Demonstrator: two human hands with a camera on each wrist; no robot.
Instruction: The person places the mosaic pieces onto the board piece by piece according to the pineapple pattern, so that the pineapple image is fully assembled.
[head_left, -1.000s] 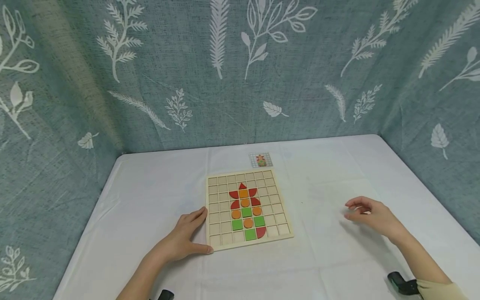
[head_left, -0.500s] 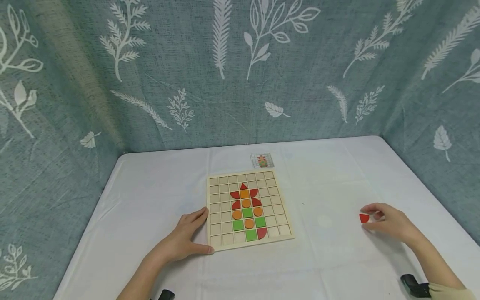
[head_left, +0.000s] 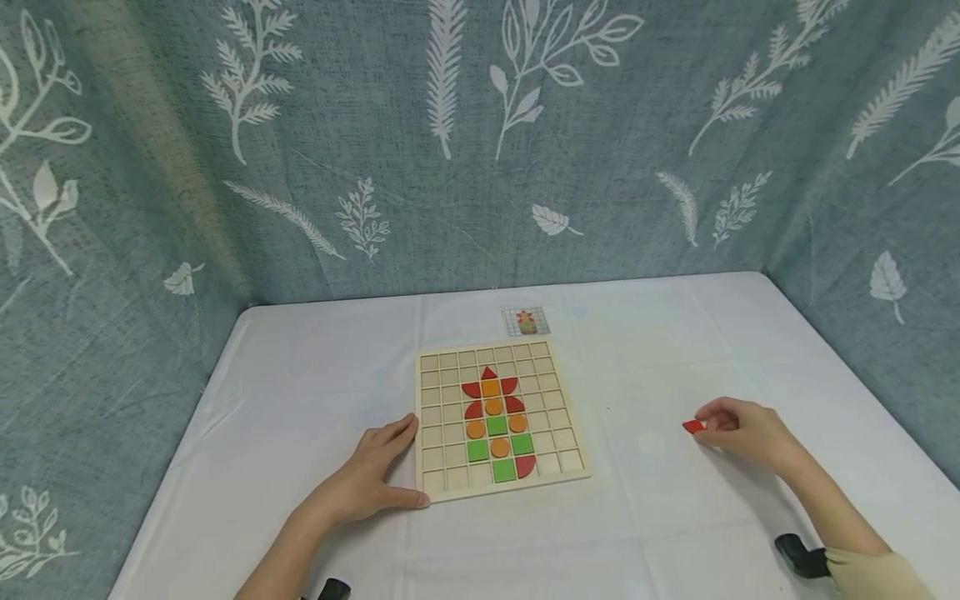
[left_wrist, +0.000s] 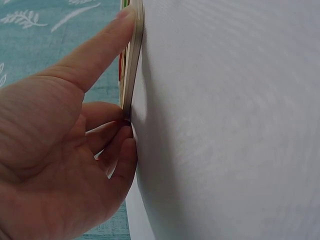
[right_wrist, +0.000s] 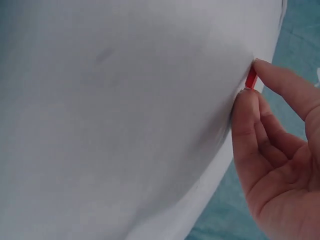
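Observation:
In the head view my right hand (head_left: 746, 433) pinches a small red tile (head_left: 693, 427) between thumb and fingertips, right of the board. The right wrist view shows the same red tile (right_wrist: 251, 77) edge-on, close to the white cloth; the fingers hide part of its outline. My left hand (head_left: 367, 475) rests against the left side of a wooden grid board (head_left: 438, 479), its thumb at the near left corner and its fingers spread along the edge. Set in the grid are red shaped tiles (head_left: 526, 465), an orange square (head_left: 490, 387), orange discs (head_left: 499, 447) and green squares (head_left: 477, 451).
Just beyond the board lies a small pattern card (head_left: 526, 321) printed with a similar coloured figure. White cloth (head_left: 637, 517) covers the table, and a teal curtain (head_left: 450, 225) with white leaf prints rises behind it and along both sides.
My right hand went right, where a red tile showed in its fingers, then came back leftward with the tile. The left hand stays at the board, whose tiles look the same.

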